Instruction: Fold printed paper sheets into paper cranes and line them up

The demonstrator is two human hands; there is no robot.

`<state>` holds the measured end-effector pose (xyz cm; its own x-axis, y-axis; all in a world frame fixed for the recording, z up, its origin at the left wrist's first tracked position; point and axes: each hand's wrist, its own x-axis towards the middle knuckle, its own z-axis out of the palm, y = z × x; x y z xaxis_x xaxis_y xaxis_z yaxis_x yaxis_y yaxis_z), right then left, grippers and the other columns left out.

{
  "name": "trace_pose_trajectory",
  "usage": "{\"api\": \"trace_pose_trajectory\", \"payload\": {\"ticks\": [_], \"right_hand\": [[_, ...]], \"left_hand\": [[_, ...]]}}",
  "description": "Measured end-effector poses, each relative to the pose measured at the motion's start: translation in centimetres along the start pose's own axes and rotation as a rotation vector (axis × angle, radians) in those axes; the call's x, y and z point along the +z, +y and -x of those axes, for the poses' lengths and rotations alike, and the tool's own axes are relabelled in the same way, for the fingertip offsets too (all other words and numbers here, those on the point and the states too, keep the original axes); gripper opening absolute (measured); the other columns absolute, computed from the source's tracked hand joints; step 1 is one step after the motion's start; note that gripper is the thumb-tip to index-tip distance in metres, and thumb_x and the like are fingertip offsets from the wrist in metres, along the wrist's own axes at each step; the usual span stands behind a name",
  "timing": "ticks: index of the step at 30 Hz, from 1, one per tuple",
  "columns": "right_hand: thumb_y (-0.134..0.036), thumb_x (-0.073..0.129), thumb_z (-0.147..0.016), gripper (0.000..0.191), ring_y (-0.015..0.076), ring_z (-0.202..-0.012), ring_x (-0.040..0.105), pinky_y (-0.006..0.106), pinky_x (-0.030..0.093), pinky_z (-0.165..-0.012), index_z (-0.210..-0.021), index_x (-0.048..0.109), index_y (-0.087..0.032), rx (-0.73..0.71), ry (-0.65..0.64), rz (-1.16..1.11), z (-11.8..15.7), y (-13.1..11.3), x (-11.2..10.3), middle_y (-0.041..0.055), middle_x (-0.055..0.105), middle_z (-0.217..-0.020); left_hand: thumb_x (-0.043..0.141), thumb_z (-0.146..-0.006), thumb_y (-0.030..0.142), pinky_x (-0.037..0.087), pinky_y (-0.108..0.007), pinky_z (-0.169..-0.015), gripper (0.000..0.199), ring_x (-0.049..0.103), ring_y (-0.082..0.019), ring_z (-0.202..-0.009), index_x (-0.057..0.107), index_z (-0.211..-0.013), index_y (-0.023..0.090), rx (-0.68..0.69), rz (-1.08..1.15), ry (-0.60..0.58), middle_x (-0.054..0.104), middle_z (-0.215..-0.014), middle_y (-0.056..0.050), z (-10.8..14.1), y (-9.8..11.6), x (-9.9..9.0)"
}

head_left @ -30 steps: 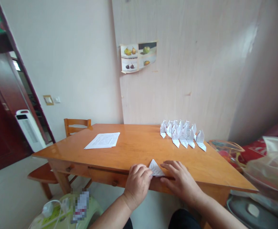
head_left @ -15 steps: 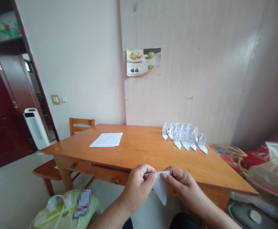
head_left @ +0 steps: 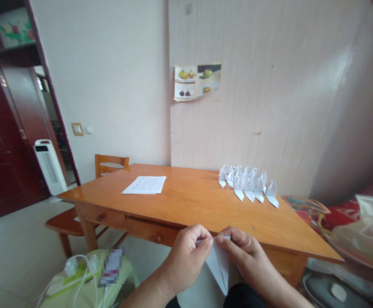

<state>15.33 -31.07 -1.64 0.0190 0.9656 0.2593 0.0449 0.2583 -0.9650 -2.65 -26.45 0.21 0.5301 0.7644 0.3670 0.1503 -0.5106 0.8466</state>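
Between my two hands, just off the table's front edge, is a folded piece of white paper [head_left: 219,267] with its pointed end hanging down. My left hand [head_left: 189,254] pinches its upper left corner between thumb and fingers. On the upper right, my right hand [head_left: 242,248] grips the same paper, thumb on the near face. Fingertips behind the paper are hidden. Several folded paper figures [head_left: 248,185], standing with upright points, are grouped at the table's far right. A stack of printed sheets [head_left: 144,185] lies flat on the left part of the table.
The wooden table [head_left: 180,205] has drawers along its front. A wooden chair [head_left: 112,162] stands behind its left end. At lower left, a green stool [head_left: 125,273] carries a power strip [head_left: 66,280] with cables. Plastic bags [head_left: 359,222] are piled at the right.
The paper's pointed end now hangs lower and a little further right, showing more of its length. Both hands keep their pinch on it. The whole view has shifted slightly.
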Motion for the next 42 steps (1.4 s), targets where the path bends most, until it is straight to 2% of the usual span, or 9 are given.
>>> {"api": "trace_pose_trajectory", "payload": {"ticks": [5,10,13,19,25,30,35,42], "right_hand": [[-0.051,0.067,-0.087,0.034,0.0127,-0.061,0.046,0.025,0.035,-0.057,-0.074,0.068,-0.02,-0.025,0.019,0.043,0.3,-0.3,0.5,-0.0011,0.058,-0.064],[-0.055,0.066,-0.087,0.036,0.0142,-0.065,0.049,0.026,0.038,-0.061,-0.078,0.068,-0.02,0.011,0.03,0.025,0.2,-0.1,0.9,0.0002,0.06,-0.07],[-0.058,0.061,-0.088,0.041,0.0138,-0.063,0.046,0.026,0.038,-0.061,-0.074,0.066,-0.019,0.035,0.046,0.036,0.2,-0.1,0.8,-0.0003,0.057,-0.067],[-0.057,0.06,-0.089,0.044,0.0131,-0.059,0.041,0.026,0.036,-0.058,-0.067,0.062,-0.019,-0.035,0.103,0.111,0.3,0.1,0.9,-0.0022,0.048,-0.061],[-0.052,0.065,-0.088,0.035,0.0149,-0.071,0.05,0.026,0.041,-0.068,-0.08,0.066,-0.019,0.016,0.047,-0.029,0.2,0.8,1.8,0.001,0.061,-0.075],[-0.05,0.067,-0.088,0.035,0.0139,-0.067,0.048,0.026,0.04,-0.066,-0.074,0.066,-0.018,-0.013,0.074,-0.06,0.1,1.0,2.1,0.0003,0.06,-0.069],[-0.05,0.069,-0.086,0.034,0.0156,-0.071,0.051,0.027,0.042,-0.069,-0.074,0.067,-0.018,-0.014,0.133,-0.085,0.0,1.2,1.9,0.0011,0.062,-0.072],[-0.048,0.07,-0.085,0.031,0.0165,-0.072,0.055,0.026,0.045,-0.07,-0.072,0.068,-0.02,0.004,0.147,-0.191,0.2,1.2,1.8,0.0018,0.065,-0.073]], "left_hand": [[0.055,-0.094,0.034,0.038,-0.024,-0.068,0.022,0.049,-0.013,-0.072,0.057,-0.08,0.016,0.002,0.024,-0.002,0.055,-0.075,0.001,0.2,-0.2,-0.1],[0.053,-0.095,0.035,0.036,-0.023,-0.066,0.024,0.046,-0.012,-0.07,0.055,-0.08,0.017,0.002,0.065,-0.006,0.051,-0.073,0.002,0.4,-0.2,-0.4],[0.053,-0.095,0.036,0.035,-0.023,-0.065,0.024,0.043,-0.011,-0.068,0.053,-0.08,0.017,-0.014,0.087,-0.009,0.048,-0.072,0.003,0.6,-0.3,-0.4],[0.053,-0.095,0.038,0.034,-0.023,-0.064,0.027,0.042,-0.011,-0.068,0.052,-0.079,0.017,-0.022,0.111,-0.019,0.046,-0.071,0.003,0.8,-0.6,-0.3],[0.055,-0.094,0.043,0.035,-0.024,-0.063,0.032,0.044,-0.012,-0.067,0.053,-0.077,0.016,-0.051,0.1,0.004,0.049,-0.07,0.002,0.8,-0.8,-0.7],[0.057,-0.093,0.046,0.035,-0.023,-0.063,0.035,0.043,-0.011,-0.066,0.055,-0.076,0.016,-0.079,0.111,0.039,0.049,-0.069,0.002,0.7,-1.2,-0.3],[0.06,-0.091,0.049,0.037,-0.024,-0.063,0.036,0.045,-0.013,-0.069,0.06,-0.082,0.014,-0.148,0.194,0.015,0.054,-0.073,0.0,0.5,-1.3,-0.5],[0.059,-0.091,0.049,0.037,-0.024,-0.063,0.038,0.047,-0.013,-0.068,0.058,-0.075,0.015,-0.143,0.219,0.046,0.055,-0.069,0.0,0.6,-1.3,-0.9]]}}
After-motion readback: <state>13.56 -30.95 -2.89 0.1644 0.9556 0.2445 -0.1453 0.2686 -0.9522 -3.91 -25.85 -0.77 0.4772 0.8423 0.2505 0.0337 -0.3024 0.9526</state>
